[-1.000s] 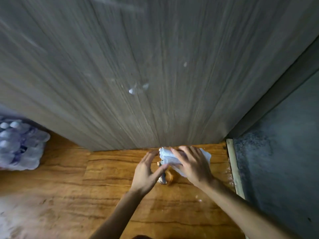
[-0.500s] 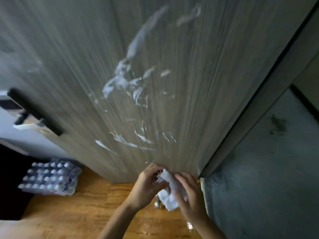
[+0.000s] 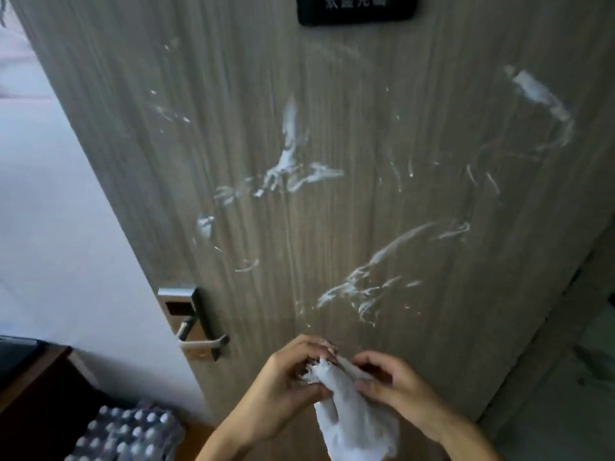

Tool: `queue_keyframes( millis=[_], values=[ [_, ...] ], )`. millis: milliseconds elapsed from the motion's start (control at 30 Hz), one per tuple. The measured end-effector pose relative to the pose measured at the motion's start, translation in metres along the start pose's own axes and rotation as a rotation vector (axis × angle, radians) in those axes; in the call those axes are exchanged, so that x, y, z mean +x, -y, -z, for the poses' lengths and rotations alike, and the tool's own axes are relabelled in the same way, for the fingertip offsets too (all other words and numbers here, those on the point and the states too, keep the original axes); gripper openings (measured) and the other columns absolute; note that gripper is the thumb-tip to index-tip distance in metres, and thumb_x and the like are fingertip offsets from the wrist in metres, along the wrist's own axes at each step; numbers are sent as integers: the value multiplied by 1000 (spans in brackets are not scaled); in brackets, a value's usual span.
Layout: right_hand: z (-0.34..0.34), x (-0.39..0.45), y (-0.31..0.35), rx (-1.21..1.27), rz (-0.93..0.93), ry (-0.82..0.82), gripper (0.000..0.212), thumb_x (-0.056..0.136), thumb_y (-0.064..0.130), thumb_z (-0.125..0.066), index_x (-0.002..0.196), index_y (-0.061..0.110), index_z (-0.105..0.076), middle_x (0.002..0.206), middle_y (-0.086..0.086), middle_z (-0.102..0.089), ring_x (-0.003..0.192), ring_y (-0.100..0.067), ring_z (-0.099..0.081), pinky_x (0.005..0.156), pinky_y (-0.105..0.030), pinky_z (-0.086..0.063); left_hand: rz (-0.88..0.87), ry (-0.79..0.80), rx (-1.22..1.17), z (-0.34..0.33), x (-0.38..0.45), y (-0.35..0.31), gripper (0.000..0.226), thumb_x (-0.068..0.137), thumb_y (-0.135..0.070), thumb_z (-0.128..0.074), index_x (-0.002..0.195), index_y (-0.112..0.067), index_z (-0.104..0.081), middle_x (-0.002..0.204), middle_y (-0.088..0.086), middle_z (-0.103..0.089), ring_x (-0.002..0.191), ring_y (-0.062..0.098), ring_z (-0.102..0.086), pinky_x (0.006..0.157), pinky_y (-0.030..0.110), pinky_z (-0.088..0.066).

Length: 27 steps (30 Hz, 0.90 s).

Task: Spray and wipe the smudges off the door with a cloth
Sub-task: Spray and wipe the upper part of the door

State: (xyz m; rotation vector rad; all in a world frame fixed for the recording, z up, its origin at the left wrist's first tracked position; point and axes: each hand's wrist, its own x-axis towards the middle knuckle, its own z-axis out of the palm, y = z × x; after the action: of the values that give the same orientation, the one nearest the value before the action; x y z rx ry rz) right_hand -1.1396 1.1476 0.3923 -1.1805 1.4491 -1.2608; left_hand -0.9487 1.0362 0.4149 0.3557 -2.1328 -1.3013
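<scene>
A grey wood-grain door (image 3: pixel 332 227) fills the view, streaked with white smudges (image 3: pixel 289 168) across its middle and right side. In front of its lower part I hold a white cloth (image 3: pixel 352 424) with both hands. My left hand (image 3: pixel 286 390) pinches the cloth's top edge from the left. My right hand (image 3: pixel 396 390) grips the same bunched top from the right, and the rest of the cloth hangs down below. No spray bottle is in view.
A metal lever handle with lock plate (image 3: pixel 196 324) sits on the door's left edge. A black sign (image 3: pixel 357 8) is mounted at the top. A shrink-wrapped pack of water bottles (image 3: pixel 126 437) lies at lower left beside dark wooden furniture (image 3: pixel 33 394). Grey floor (image 3: pixel 565 394) lies to the right.
My view has swung up from the floor to the smudged door face. Both hands lifted the cloth off the floor and now hold it in front of the door.
</scene>
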Motion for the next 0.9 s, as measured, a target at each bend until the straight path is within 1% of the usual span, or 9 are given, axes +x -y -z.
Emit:
queue_keyframes(
  millis=[100, 200, 300, 400, 500, 600, 667, 767, 900],
  values=[
    [-35, 26, 31, -65, 52, -4, 31, 80, 35, -78, 90, 10, -65, 82, 3, -64, 83, -6, -59, 78, -19, -45, 1, 23, -41, 48, 0, 3, 33, 78, -10, -77, 105, -25, -66, 117, -5, -62, 112, 17, -61, 91, 26, -47],
    [-59, 53, 63, -282, 212, -145, 6, 87, 19, -65, 89, 14, -64, 83, 4, -65, 82, -10, -62, 75, -21, -46, 36, -6, -46, 89, 8, 1, 57, 77, -1, -74, 121, -33, -57, 119, -6, -63, 111, 14, -61, 91, 27, -49],
    [-64, 69, 108, -439, 356, -299, 17, 91, 5, -64, 88, 22, -63, 86, 11, -64, 83, -4, -62, 72, -12, -44, 69, -10, -50, 120, 26, -10, 81, 78, 1, -74, 140, -36, -36, 124, -8, -61, 116, 11, -58, 93, 27, -50],
    [-61, 88, 156, -540, 473, -336, 23, 89, 3, -64, 87, 26, -62, 85, 12, -65, 84, -3, -62, 73, -10, -44, 28, 42, -4, 150, 47, -30, 65, 78, -1, -73, 130, -31, -50, 116, -6, -66, 108, 12, -63, 89, 31, -53],
    [-59, 108, 195, -626, 566, -373, 26, 86, -1, -67, 85, 25, -63, 82, 11, -66, 82, -1, -61, 74, -12, -45, -60, 14, 184, 174, 70, -52, 33, 76, -36, -73, 108, -32, -63, 98, -6, -70, 93, 16, -67, 83, 44, -54],
    [-59, 126, 230, -704, 676, -416, 18, 83, 2, -67, 88, 19, -68, 83, 16, -65, 81, 2, -60, 74, -10, -43, -53, -190, 362, 191, 98, -70, 38, 72, -63, -63, 95, -34, -66, 87, -10, -70, 83, 15, -67, 78, 48, -53],
    [-58, 137, 253, -752, 723, -467, 17, 83, 0, -68, 89, 15, -69, 82, 16, -65, 79, 0, -60, 73, -12, -43, -112, -297, 296, 197, 117, -84, 35, 74, -58, -65, 92, -27, -67, 84, -3, -70, 83, 23, -67, 78, 52, -52],
    [-58, 153, 285, -867, 850, -597, 10, 84, 5, -69, 91, 12, -70, 85, 5, -66, 81, -11, -60, 72, -27, -46, -239, -406, 166, 205, 144, -111, 24, 82, -33, -68, 92, -11, -68, 86, 9, -69, 86, 29, -65, 78, 52, -51],
    [-63, 186, 312, -1186, 1123, -1119, 5, 81, 12, -69, 87, 12, -69, 83, -3, -65, 74, -29, -58, 61, -32, -39, -358, -686, 430, 217, 185, -142, 23, 82, -29, -66, 74, -9, -56, 66, -2, -60, 65, 22, -55, 59, 36, -44]
  ],
)
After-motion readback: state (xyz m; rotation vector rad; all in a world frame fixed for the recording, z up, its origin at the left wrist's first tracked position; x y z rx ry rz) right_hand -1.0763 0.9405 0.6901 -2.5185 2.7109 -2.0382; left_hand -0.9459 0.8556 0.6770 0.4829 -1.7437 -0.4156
